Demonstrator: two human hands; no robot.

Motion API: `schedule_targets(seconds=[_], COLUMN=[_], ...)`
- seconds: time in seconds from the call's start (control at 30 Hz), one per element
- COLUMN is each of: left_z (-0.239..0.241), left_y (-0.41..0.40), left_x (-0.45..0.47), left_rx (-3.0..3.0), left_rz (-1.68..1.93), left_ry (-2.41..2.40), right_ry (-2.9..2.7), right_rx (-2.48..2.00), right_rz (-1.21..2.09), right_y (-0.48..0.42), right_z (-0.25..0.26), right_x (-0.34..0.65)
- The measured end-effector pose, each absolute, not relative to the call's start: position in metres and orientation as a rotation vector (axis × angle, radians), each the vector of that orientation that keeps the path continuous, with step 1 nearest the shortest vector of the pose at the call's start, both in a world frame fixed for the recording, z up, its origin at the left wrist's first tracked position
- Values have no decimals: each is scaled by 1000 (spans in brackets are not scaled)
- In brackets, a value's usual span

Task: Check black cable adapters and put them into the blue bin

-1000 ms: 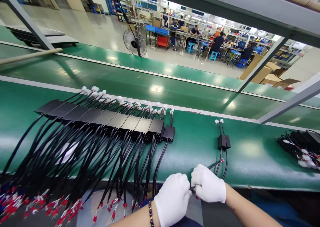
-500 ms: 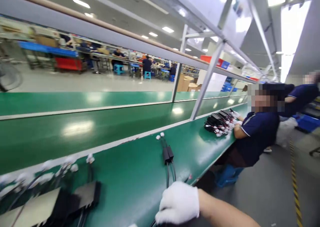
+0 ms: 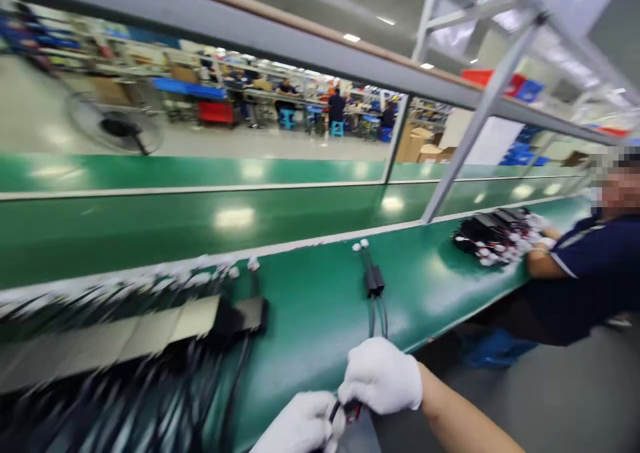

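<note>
So, left to right: first a long row of flat black boxes [image 3: 150,333], way too smeared to count, with white plugs along the far side and a mess of cables hanging toward the near edge. One smaller black box [image 3: 251,313] sits at the row's right end, with a white plug behind it.

Next, two white-gloved hands low in the middle. The left hand [image 3: 300,426] has its fingers pinched on one black cable [image 3: 334,411]. The right hand [image 3: 383,376], just touching it, has its fingers closed on the cable too, near some red bits; that end is mostly hidden, so I can't count them. Beyond the right glove are two little black boxes [image 3: 374,281] side by side, with two white plugs and two leads.

Further right there's one heap of black units [image 3: 490,230], not countable, with both gloved hands of one co-worker [image 3: 600,266] at it. One blue stool [image 3: 495,350] under them.

Worktop [image 3: 310,293] is shiny green with a pale strip along it. Room behind: one fan [image 3: 117,126], one red bin [image 3: 216,112], blurry seated people, cardboard boxes [image 3: 423,143], then a slanted grey post [image 3: 473,133].
</note>
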State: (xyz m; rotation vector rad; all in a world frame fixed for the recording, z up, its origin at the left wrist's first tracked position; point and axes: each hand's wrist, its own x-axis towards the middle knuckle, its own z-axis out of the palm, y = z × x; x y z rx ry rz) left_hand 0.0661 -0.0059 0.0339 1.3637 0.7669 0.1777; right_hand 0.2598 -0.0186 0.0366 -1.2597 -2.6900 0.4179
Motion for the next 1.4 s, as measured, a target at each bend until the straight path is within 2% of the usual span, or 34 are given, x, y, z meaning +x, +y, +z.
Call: schedule_targets(seconds=[0.17, 0.4, 0.73, 1.4], left_z=[31, 9, 10, 3], left_y=[-11, -21, -19, -14], left_x=[64, 58, 49, 46], left_rx=[1049, 1099, 1589, 1338], left_rz=[262, 478, 382, 527], left_ry=[782, 930, 1126, 940], right_ry=[-2401, -2244, -2240, -2005], right_rx=[-1252, -1258, -1308, -1487], right_rz=[681, 850, 877, 865], right_y=[-13, -7, -7, -5], right_z=[4, 4, -2, 0], right_x=[263, 255, 250, 234])
